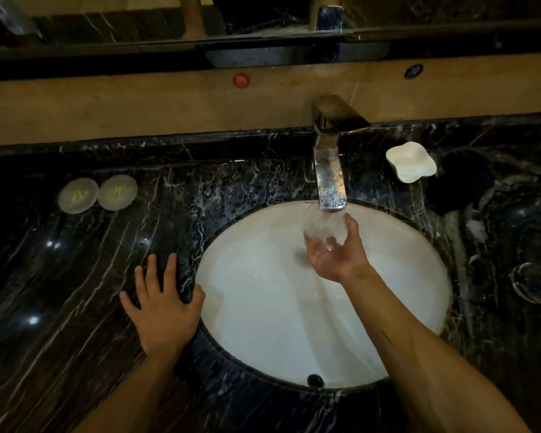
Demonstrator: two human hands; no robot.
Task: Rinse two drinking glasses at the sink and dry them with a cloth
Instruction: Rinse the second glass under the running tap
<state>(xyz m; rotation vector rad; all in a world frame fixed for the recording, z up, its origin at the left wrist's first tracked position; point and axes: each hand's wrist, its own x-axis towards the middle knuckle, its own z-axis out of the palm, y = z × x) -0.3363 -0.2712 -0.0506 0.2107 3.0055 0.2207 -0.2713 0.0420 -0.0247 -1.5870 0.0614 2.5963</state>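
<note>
My right hand (336,256) holds a clear drinking glass (324,228) under the chrome tap (330,176), fingers and thumb curled round its sides. Water runs from the spout into the glass over the white oval sink (256,323). My left hand (163,303) rests flat on the dark marble counter at the sink's left rim, fingers spread. A second clear glass (533,282) stands on the counter at the far right. No cloth is in view.
Two round pale coasters or lids (97,194) lie on the counter at the left. A white lobed soap dish (411,162) sits right of the tap. A beige ledge and mirror run along the back wall.
</note>
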